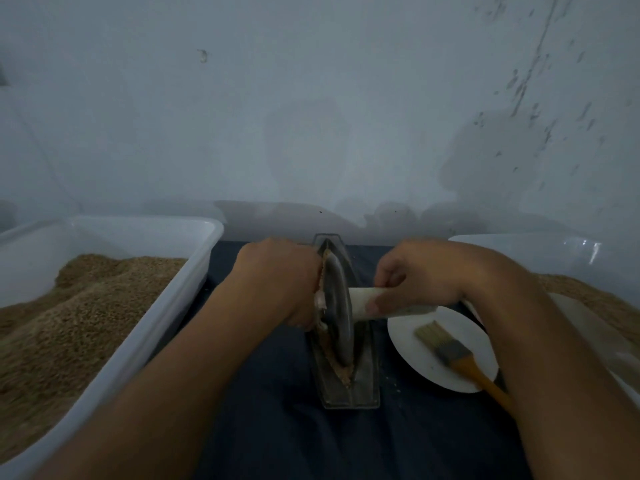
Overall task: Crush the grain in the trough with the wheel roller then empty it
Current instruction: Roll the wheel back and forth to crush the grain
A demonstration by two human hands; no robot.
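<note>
Head view: wheel roller [337,306] stands in the trough [349,386] between both hands.
Left hand [280,282] and right hand [419,278] each curl their grip around its handle [367,303].

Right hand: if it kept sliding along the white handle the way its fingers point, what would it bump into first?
Probably the wheel. The right hand grips the white handle, fingers pointing leftward toward the disc standing in the trough. Bare handle lies between, then the wheel; the left hand sits beyond it.

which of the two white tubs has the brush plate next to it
The tub on the right; the white plate with the brush lies beside it.
</note>
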